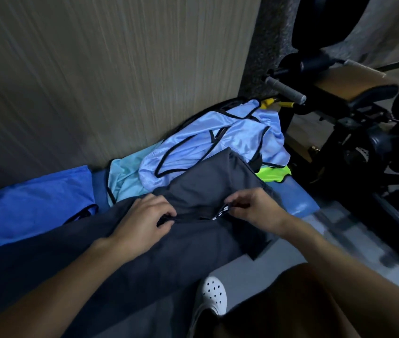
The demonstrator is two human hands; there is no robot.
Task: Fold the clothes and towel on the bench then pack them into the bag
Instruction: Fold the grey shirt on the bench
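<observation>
A dark grey garment (208,186) lies spread across the blue bench (298,193) and hangs over its front edge. My left hand (144,220) pinches its neckline on the left. My right hand (254,208) pinches the same neckline by the black and white label. Behind it lie a light blue bib with black trim (218,137), a pale turquoise garment (125,176) and a neon yellow-green one (274,173). A bright blue cloth (35,203) lies at the left on the bench. No bag is clearly in view.
A wood-grain wall (96,69) runs behind the bench. Black gym equipment with a grey-grip handle (283,90) and a tan pad (349,81) stands at the right. A white clog (211,296) is on the grey floor below.
</observation>
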